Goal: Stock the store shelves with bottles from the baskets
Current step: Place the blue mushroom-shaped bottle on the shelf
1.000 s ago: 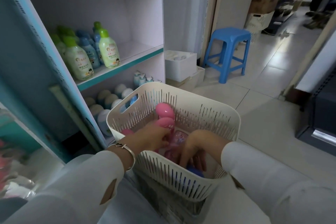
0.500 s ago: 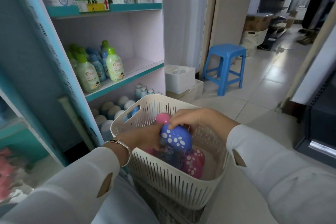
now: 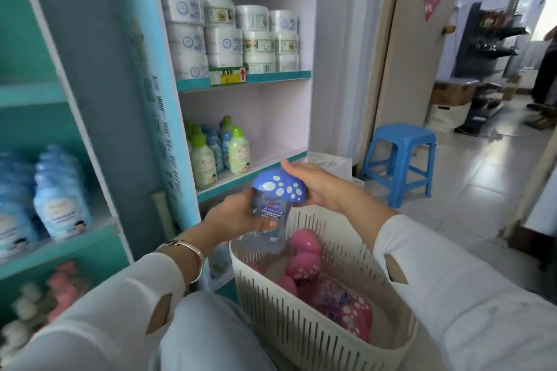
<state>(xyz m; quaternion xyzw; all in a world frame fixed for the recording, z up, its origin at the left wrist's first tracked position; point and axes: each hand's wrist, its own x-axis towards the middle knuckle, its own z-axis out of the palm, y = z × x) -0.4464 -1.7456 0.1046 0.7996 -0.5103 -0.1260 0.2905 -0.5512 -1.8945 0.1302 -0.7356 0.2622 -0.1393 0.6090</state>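
A clear bottle with a blue mushroom-shaped cap dotted white hangs above the cream slatted basket. My left hand grips its body from the left, and my right hand grips the cap from the right. Several bottles with pink mushroom caps lie inside the basket. Behind the bottle is a shelf with green-capped and blue-capped bottles at its left end; its right end is bare.
White jars are stacked on the shelf above. Pale blue bottles fill the teal unit at left, pink and white items below them. A blue stool and a white box stand on the tiled floor at right.
Both hands were reaching down in the basket; they have lifted the blue-capped bottle up out of it. The view has tilted upward, showing the jar shelf.
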